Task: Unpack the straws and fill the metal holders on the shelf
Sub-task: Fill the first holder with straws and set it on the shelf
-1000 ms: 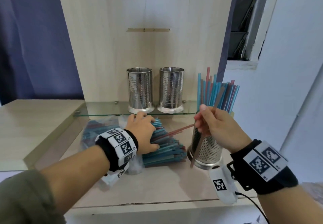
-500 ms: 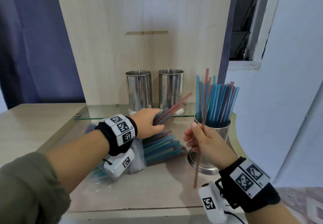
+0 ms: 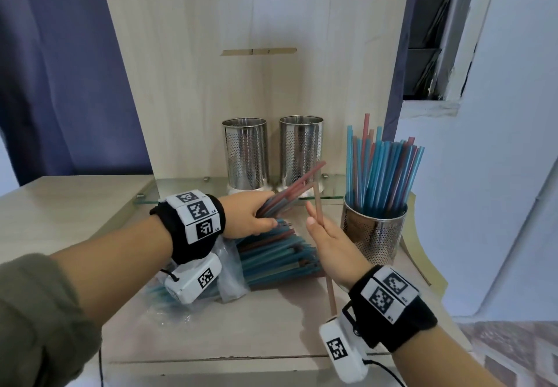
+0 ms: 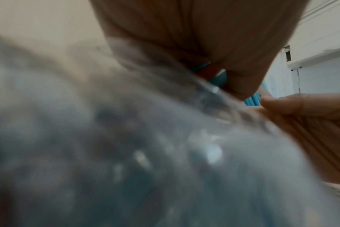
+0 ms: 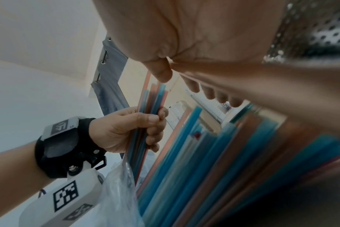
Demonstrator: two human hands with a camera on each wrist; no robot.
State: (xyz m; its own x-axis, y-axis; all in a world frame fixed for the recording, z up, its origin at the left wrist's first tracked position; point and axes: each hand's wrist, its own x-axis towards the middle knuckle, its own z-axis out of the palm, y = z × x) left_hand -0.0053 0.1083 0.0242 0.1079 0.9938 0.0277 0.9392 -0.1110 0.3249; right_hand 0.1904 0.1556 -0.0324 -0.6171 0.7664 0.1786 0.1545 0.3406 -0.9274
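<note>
My left hand (image 3: 265, 214) grips a small bunch of blue and red straws (image 3: 288, 191), lifted off the pile and pointing up to the right. The same bunch (image 5: 145, 122) shows in the fist in the right wrist view. My right hand (image 3: 317, 226) holds a single brown straw (image 3: 317, 202) nearly upright, just right of the bunch. A loose pile of straws (image 3: 277, 256) lies half out of a clear plastic bag (image 3: 231, 281). Two empty perforated metal holders (image 3: 246, 154) (image 3: 300, 151) stand on the glass shelf (image 3: 187, 187). A third holder (image 3: 374, 235), full of straws, stands on the counter at right.
The wooden back panel (image 3: 256, 24) rises behind the shelf. A blue curtain (image 3: 60, 69) hangs at left and a white wall (image 3: 498, 175) stands at right. The counter's front edge (image 3: 211, 359) is near me. The left wrist view is blurred by the plastic bag (image 4: 126, 138).
My left hand lifted a bunch of straws off the pile. My right hand came down from the full holder and moved left with the brown straw, toward the bunch.
</note>
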